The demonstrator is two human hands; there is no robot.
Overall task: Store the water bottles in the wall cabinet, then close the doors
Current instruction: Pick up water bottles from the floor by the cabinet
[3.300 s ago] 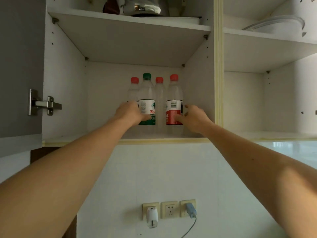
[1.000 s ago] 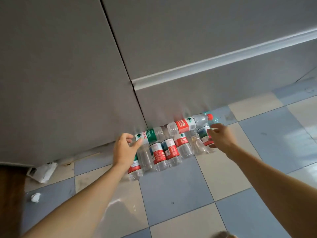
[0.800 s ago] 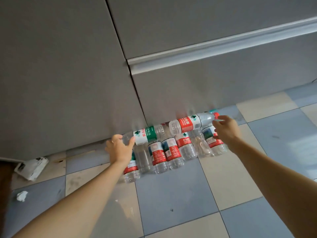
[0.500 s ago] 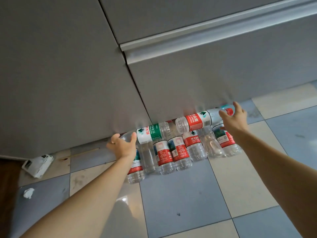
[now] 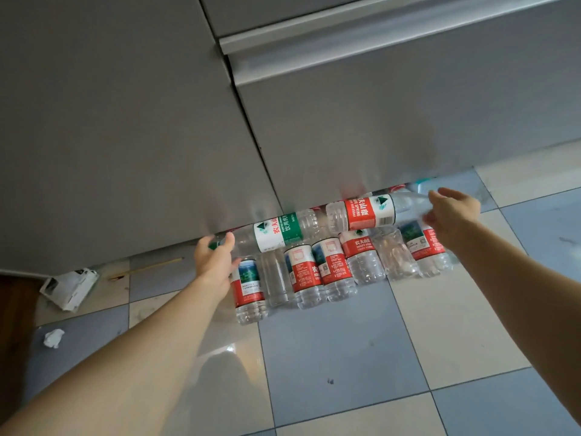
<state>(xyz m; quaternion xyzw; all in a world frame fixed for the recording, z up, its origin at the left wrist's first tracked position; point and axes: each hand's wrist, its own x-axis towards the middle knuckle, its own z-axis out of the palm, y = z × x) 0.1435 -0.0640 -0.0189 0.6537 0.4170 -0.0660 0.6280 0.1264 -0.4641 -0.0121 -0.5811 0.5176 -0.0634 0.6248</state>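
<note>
From the head view, the only one we have, we take the row of bottles (image 5: pixel 333 269) lying on the tiled floor (image 5: pixel 345 350) as our landmark; it sits tight against the foot of the grey base cabinet (image 5: pixel 377 121). Across the top of that row lie two more: the green-label bottle (image 5: pixel 276 231) over its left end and the red-label bottle (image 5: pixel 369 212) over its right. Our left hand (image 5: pixel 215 258) has its thumb and fingers curled around the neck end of the green-label bottle, gripping it. Our right hand (image 5: pixel 452 212) is at the cap end of the red-label bottle, fingers spread and reaching; contact looks likely, but we cannot tell whether it has closed on the bottle. The wall cabinet is out of sight. To lift well, we judge that the right hand should wrap fully around the neck before rising, since smooth plastic could slip from loose fingers. Both bottles should come straight up off the row, not dragged sideways, or the ones beneath may roll away. Left of the row, a torn carton (image 5: pixel 70 287) and a crumpled scrap (image 5: pixel 54 337) lie on the floor, well apart from it.
</note>
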